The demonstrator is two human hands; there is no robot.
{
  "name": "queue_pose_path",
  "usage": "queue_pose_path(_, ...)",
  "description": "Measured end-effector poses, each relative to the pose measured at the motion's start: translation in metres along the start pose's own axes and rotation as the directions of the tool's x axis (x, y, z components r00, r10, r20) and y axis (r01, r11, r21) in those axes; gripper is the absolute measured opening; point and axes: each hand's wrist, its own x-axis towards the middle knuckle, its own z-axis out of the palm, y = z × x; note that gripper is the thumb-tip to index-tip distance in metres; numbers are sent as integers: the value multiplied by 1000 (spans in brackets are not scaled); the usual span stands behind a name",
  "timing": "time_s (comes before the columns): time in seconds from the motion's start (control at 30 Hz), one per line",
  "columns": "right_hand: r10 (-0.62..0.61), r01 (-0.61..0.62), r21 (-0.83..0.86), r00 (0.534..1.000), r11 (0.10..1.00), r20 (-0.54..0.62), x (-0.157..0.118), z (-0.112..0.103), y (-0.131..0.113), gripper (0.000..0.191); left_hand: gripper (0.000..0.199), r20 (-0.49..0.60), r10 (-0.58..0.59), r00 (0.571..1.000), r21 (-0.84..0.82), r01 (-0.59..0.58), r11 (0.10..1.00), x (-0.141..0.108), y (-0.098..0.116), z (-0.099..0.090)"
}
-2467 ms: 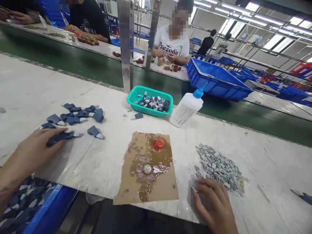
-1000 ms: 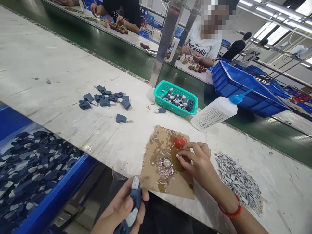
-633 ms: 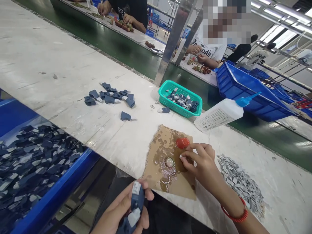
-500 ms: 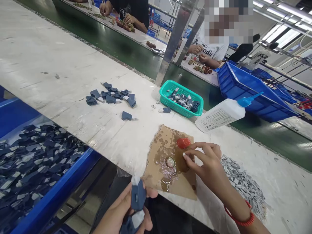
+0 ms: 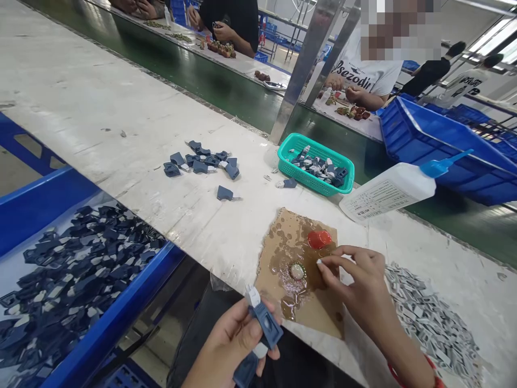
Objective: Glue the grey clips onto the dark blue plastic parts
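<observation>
My left hand (image 5: 238, 337), at the bottom centre, grips a dark blue plastic part (image 5: 267, 323) with a white tip; a second blue and white part (image 5: 246, 369) sits lower in the same hand. Over the right side of a wet cardboard piece (image 5: 274, 258), my right hand (image 5: 357, 277) pinches a tiny white piece (image 5: 319, 262) between thumb and forefinger. On the cardboard lie a red cap-like object (image 5: 319, 239) and a small round pale object (image 5: 298, 271) in clear liquid.
Blue parts (image 5: 202, 160) lie loose left of a green basket (image 5: 315, 186) of parts. A white bottle (image 5: 388, 191) leans at right, above a heap of small grey-white pieces (image 5: 436, 318). A blue bin (image 5: 161, 264) of parts is at lower left. People work across the green belt.
The blue part in my left hand has turned, its hollow side now showing, and that hand is nearer the cardboard. My right hand still pinches the white piece. The whole view has shifted.
</observation>
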Motion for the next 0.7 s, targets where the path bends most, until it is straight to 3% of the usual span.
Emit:
queue_pose_path(0.13, 53, -51, 25, 997, 998, -49, -2, -11, -25, 13, 28, -131, 175, 976, 234, -141, 962, -1, -4, 3)
queue_pose_path(0.23, 70, -64, 175, 997, 983, -28, -5, -21, -53, 7, 27, -161, 314, 936, 406, -227, 885, -2, -4, 5)
queue_pose_path(0.4, 39, -62, 403, 997, 913, 64, -11, -19, -78, 9, 14, -67, 417, 907, 520, -324, 790, -2, 0, 6)
queue_pose_path(0.57, 51, -70, 420, 997, 905, 57, -14, -10, -82, 13, 12, 11, 443, 897, 553, -374, 745, -3, 1, 6)
queue_pose_path(0.7, 51, -75, 443, 997, 893, 66, -12, -11, -81, 14, 16, 77, 507, 858, 599, -447, 665, -1, -1, 4)
